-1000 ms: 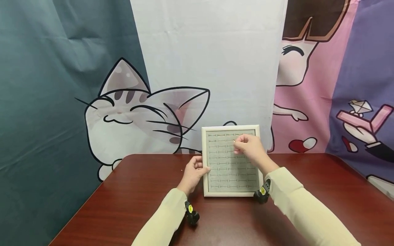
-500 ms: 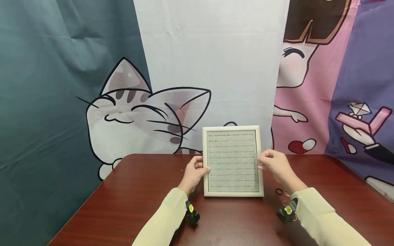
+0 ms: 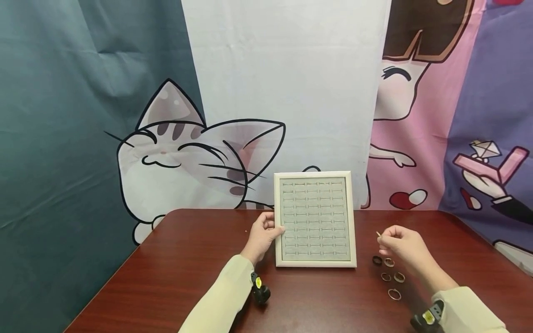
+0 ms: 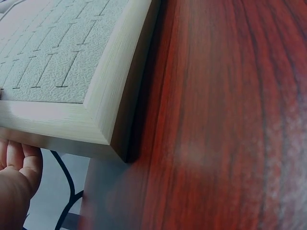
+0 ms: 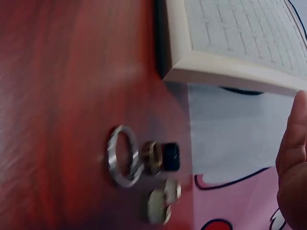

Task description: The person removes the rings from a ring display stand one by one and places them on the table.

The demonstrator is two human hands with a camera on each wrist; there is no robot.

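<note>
My left hand (image 3: 261,235) grips the left edge of a cream-framed ring display board (image 3: 316,217), its thumb over the front. The board stands upright on the table, its grey padded face lined with rows of slots. To the board's right, my right hand (image 3: 401,243) pinches a small gold-coloured ring (image 3: 378,234) between thumb and fingertips; the fingers hide part of it. Below that hand lie several loose rings, among them a black ring (image 3: 377,260) and a silver ring (image 5: 123,155). In the right wrist view only part of the hand shows, at the right edge.
The dark red-brown wooden table (image 3: 166,282) has rounded far corners. Behind it hangs a cartoon-printed curtain (image 3: 291,83). A tiny pale speck lies left of the board. Each wrist wears a small black camera.
My right hand has moved from the front of the board rightward and down to above the loose rings, uncovering them and the slots. The left hand and the board stay in place.
</note>
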